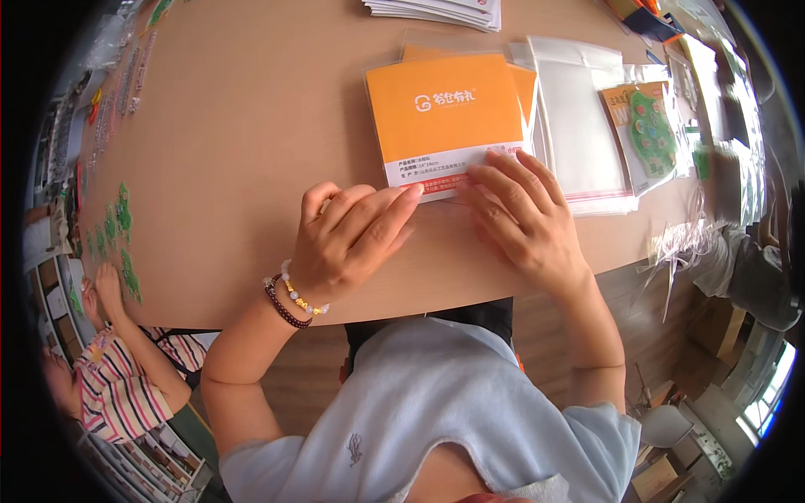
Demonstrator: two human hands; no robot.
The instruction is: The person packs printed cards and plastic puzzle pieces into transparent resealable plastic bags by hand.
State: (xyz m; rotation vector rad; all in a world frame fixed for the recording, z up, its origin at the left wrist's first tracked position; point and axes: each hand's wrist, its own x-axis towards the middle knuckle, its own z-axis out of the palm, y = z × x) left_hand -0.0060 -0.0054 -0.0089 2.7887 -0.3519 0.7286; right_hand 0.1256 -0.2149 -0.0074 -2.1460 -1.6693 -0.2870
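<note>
An orange-and-white printed card packet in a clear plastic sleeve lies in front of me, its lower edge toward my hands. My left hand, with beaded bracelets at the wrist, is curled, and a fingertip meets the packet's lower edge. Its thumb sits close below, partly hidden. My right hand rests on the packet's lower right corner, fingers stretched out over the white and red strip. Behind this packet another orange card shows in part. Clear plastic sleeves lie stacked just to the right.
A packaged green tree-shaped piece lies right of the sleeves. White printed sheets are stacked at the far edge. Green pieces lie at the left, near another person's hand. Thin ribbons hang over the table's right edge.
</note>
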